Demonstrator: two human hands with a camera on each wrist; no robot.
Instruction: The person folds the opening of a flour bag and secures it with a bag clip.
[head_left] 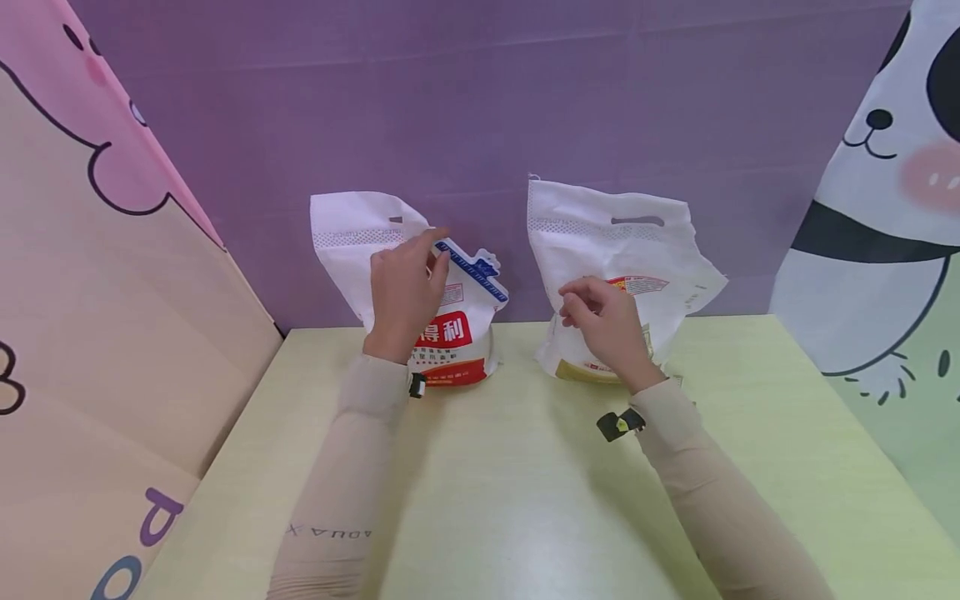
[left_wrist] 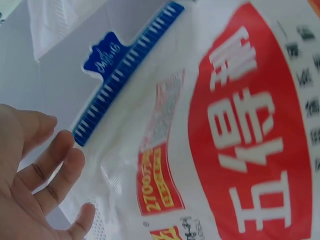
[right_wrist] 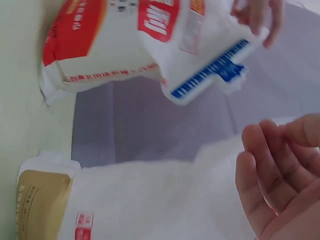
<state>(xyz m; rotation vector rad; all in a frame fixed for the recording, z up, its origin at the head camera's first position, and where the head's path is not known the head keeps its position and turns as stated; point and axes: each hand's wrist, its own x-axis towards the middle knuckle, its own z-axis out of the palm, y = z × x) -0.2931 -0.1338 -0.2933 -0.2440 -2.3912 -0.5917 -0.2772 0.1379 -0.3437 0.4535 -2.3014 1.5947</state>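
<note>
A white flour bag (head_left: 352, 217) with a red label stands at the back left. Across its folded corner sits a blue-and-white sealing clip (left_wrist: 127, 72), slanting down to the right in the head view. My left hand (head_left: 407, 287) is in front of this bag, fingers loosely bent, fingertips right at the clip's upper end and nothing gripped. To the right stands a second white flour bag (head_left: 592, 212), its top spread upright with a handle slot. My right hand (head_left: 607, 321) hovers before it, fingers loosely curled and thumb close to the fingertips, holding nothing; it hides part of the print.
Both bags stand at the back edge of a pale yellow table (head_left: 510, 483), close to a purple cloth backdrop (head_left: 480, 108). Printed cartoon panels rise at the left and right sides. A dark strap with a small device (head_left: 621, 424) is at my right wrist.
</note>
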